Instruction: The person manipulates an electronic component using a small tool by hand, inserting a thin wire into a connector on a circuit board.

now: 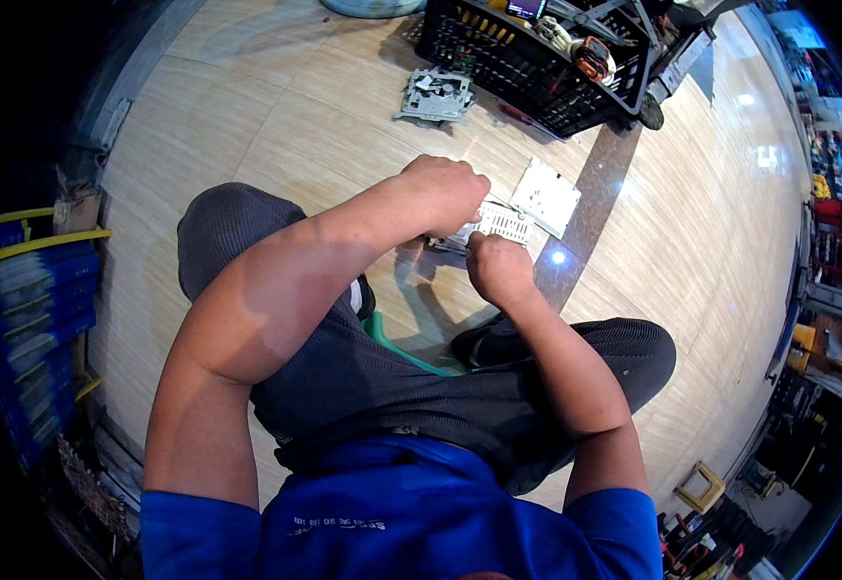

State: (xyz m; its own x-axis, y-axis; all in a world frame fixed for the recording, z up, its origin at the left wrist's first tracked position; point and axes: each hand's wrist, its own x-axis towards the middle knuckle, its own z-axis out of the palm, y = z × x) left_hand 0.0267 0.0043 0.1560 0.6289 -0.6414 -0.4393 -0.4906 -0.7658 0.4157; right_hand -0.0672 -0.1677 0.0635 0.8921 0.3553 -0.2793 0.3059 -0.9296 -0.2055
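Crate: black, holds cables, parts | left hand, right hand: both clamped on white slotted panel

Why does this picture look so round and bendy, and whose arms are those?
The picture comes from a camera worn on a person's head, looking down, and its wide lens bends straight lines. The arms are that person's own; they sit low over a wooden floor. The left hand and the right hand both grip a small white slotted part. Beside it lies a white flat panel. Farther off are a grey metal mechanism and a black crate full of bits.
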